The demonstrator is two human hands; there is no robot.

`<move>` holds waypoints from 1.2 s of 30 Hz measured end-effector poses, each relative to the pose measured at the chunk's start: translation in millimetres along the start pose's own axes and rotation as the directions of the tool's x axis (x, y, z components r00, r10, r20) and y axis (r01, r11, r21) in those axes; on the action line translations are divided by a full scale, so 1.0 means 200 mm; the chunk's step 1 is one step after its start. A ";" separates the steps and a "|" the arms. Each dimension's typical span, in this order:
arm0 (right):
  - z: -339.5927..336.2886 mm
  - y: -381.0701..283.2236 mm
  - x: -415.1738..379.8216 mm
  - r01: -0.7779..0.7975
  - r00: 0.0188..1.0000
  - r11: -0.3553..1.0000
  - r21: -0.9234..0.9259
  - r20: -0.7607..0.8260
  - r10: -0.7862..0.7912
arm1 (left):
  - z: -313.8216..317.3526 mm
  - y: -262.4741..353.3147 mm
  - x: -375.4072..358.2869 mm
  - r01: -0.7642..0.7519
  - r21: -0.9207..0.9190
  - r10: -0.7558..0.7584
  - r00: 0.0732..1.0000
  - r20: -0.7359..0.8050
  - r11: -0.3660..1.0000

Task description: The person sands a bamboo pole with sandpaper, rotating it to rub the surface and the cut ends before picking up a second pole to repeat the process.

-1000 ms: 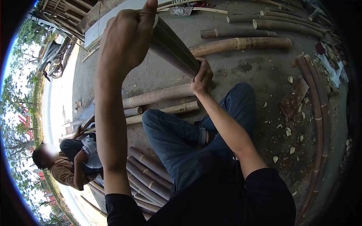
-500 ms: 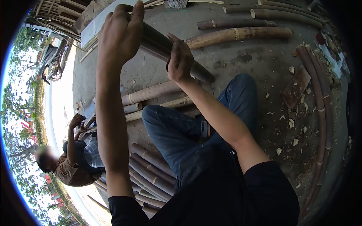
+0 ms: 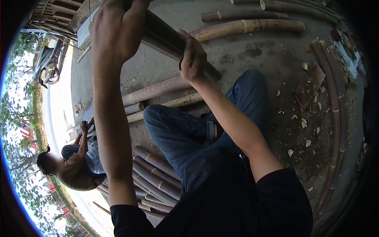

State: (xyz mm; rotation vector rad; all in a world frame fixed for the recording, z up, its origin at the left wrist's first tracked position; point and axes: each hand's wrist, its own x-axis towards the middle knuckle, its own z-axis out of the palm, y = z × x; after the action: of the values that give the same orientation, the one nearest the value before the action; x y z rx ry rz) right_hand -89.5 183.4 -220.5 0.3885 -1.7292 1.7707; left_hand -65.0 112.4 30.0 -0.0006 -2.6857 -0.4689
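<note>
A dark, thick bamboo piece (image 3: 164,37) slants across the upper middle, raised above the floor. My left hand (image 3: 118,33) grips its upper end near the top edge of the view, fingertips partly cut off. Farther down, my right hand (image 3: 193,59) is wrapped round the same piece, the thumb side showing. The piece's lower end reaches past my right hand, above my bent knee. Beneath it on the floor lie a pale thick bamboo pole (image 3: 158,90) and a thinner one (image 3: 179,101).
Dark bamboo poles (image 3: 158,173) lie beside my left leg. More poles (image 3: 248,26) rest ahead, and long ones (image 3: 335,114) at the right, near chips and a brown slab (image 3: 310,85). A co-worker (image 3: 75,170) sits at the left beside a clear plastic container (image 3: 94,160).
Both hands still hold the bamboo; my left hand and its end appear farther up and left. The co-worker's arms are lower and the head has shifted.
</note>
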 end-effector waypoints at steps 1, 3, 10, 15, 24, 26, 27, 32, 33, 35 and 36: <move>-0.05 0.16 -0.09 -0.017 0.998 0.999 -0.034 0.056 0.019 | 0.01 -0.09 0.04 0.023 -0.020 -0.023 1.000 0.008 1.000; -0.17 0.42 -0.27 -0.187 0.965 0.980 -0.072 0.173 0.196 | 0.02 -0.17 0.05 0.019 -0.062 -0.018 1.000 0.006 0.998; 0.02 -0.14 0.09 -0.312 0.950 0.917 0.249 0.081 0.301 | 0.11 0.02 -0.01 -0.118 -0.620 0.043 0.990 -0.135 0.776; 0.13 -0.35 0.24 0.172 0.984 0.982 0.077 -0.061 -0.168 | 0.05 -0.16 0.06 -0.214 -0.552 0.259 0.966 0.004 0.806; 0.02 0.16 -0.09 -0.579 0.805 0.785 0.217 0.304 0.510 | 0.05 -0.38 0.09 -0.174 -0.364 0.175 0.984 -0.031 0.915; 0.07 -0.15 0.08 -0.292 0.949 0.935 0.200 0.179 0.258 | 0.03 -0.20 0.03 -0.105 -0.478 0.112 0.994 -0.015 0.872; 0.08 -0.20 0.10 -0.304 0.945 0.932 0.196 0.184 0.269 | 0.03 -0.16 0.03 -0.093 -0.479 0.103 0.995 -0.005 0.873; -0.01 0.14 -0.13 -0.229 0.950 0.969 0.093 0.236 0.202 | 0.01 -0.38 0.07 -0.177 -0.380 0.177 0.984 -0.037 0.908; -0.11 0.34 -0.21 -0.401 0.858 0.905 0.140 0.405 0.317 | 0.00 -0.37 0.07 -0.191 -0.376 0.186 0.981 -0.049 0.907; -0.17 0.47 -0.23 -0.574 0.717 0.806 0.147 0.566 0.407 | 0.00 -0.35 0.01 -0.199 -0.416 0.193 0.980 -0.058 0.887; -0.18 0.44 -0.20 -0.671 0.647 0.720 0.177 0.615 0.451 | 0.00 -0.33 0.01 -0.242 -0.402 0.239 0.969 -0.058 0.883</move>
State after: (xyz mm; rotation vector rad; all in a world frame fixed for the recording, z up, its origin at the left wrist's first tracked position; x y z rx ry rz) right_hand -105.1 214.6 -318.6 0.5925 -2.0134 2.7192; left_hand -71.3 50.3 10.3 -0.4463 -2.4832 -0.9322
